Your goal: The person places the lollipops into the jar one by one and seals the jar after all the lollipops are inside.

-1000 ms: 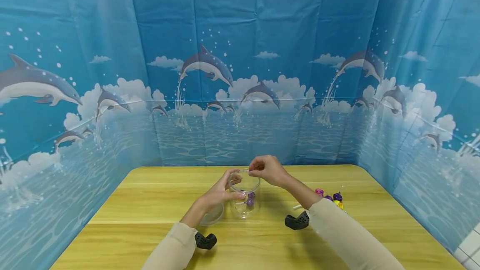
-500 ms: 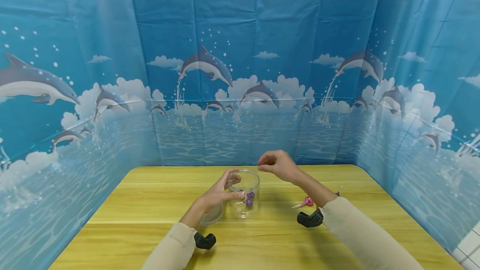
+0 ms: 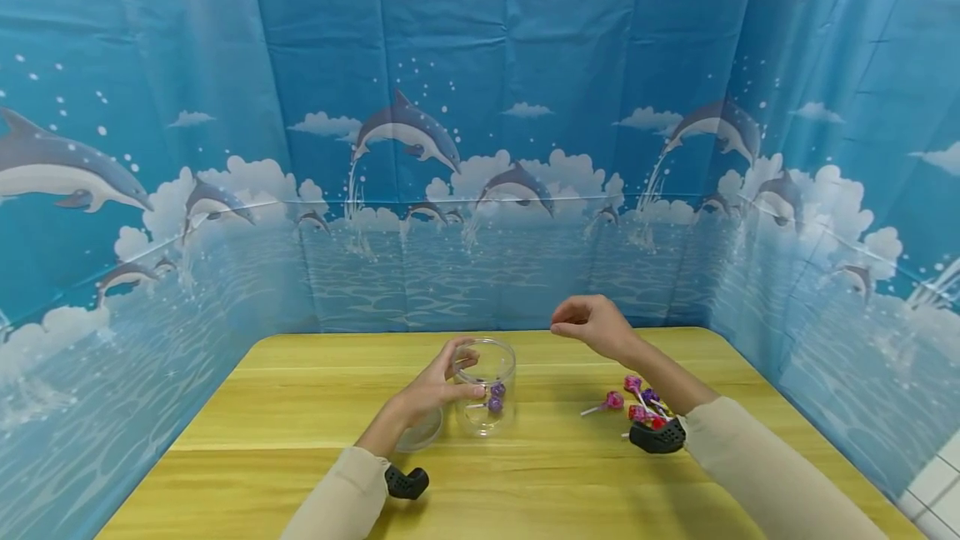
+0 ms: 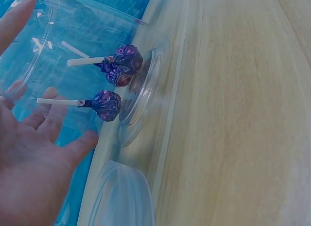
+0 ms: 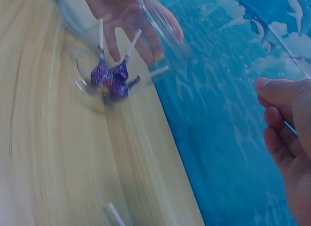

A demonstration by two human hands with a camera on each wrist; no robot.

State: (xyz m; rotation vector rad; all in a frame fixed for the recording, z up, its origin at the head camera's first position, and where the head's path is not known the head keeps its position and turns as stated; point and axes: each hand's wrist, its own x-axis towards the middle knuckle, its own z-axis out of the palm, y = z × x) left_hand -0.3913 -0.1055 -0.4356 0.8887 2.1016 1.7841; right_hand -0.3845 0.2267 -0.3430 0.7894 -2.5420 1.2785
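Observation:
My left hand (image 3: 431,390) holds a clear plastic jar (image 3: 512,382) that stands upright without a cover, the thumb in front and the fingers round its back. Three purple-wrapped lollipops (image 4: 108,105) with white sticks lie at the bottom of the jar, heads down, as the left wrist view shows. Raised above the table to the right of the jar, my right hand (image 3: 600,327) holds nothing, its fingers loosely bent. Below its forearm lie a pink lollipop (image 3: 614,400) and a pile of mixed lollipops (image 3: 636,412), partly hidden by the wrist camera mount.
A round clear lid (image 3: 422,433) lies on the wooden table (image 3: 315,415) just left of the jar, partly behind my left hand. A blue dolphin-print curtain (image 3: 480,273) hangs around the table's back and sides.
My right hand has moved from the jar's rim up and to the right, away from it. The lollipops under that arm show more now. The left hand keeps its hold on the jar.

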